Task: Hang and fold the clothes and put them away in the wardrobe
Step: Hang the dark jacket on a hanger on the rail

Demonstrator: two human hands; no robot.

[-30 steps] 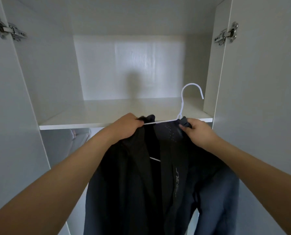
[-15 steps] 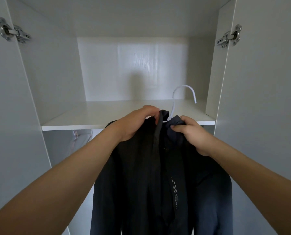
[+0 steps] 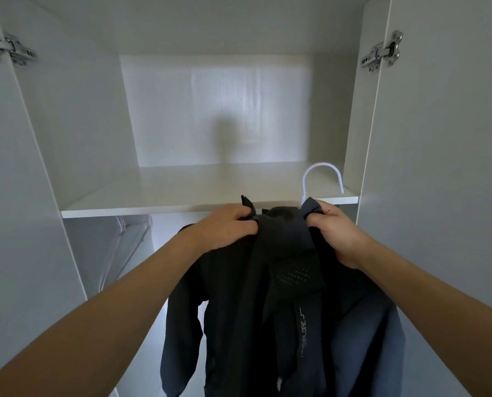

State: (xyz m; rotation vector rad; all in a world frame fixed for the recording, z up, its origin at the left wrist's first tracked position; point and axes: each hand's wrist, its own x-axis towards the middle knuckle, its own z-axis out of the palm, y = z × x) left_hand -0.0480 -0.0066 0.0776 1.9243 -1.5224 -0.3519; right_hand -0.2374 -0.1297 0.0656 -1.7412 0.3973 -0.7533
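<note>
1. Closest to the camera, two bare forearms reach up and forward from the bottom corners, with a dark jacket (image 3: 282, 310) hanging between them. One sleeve dangles down on the left side, and there's small pale lettering running down the front.
2. The left hand (image 3: 224, 227) has its fingers curled tight around the jacket's collar fabric on the left side.
3. The right hand (image 3: 335, 233) is pinching and gripping the collar fabric on the right, right where the hanger neck comes out.
4. The white hanger (image 3: 322, 177) is inside the jacket, so really just its hook sticks up above the right hand, in front of the shelf edge.
5. Behind that is the wardrobe shelf (image 3: 182, 193), white, with the jacket held just below and in front of its front lip.
6. Under the shelf on the left, a pale garment (image 3: 119, 242) hangs in the back.
7. Both doors are open, with a metal hinge on the left (image 3: 7, 48) and another on the right (image 3: 382, 53).
</note>
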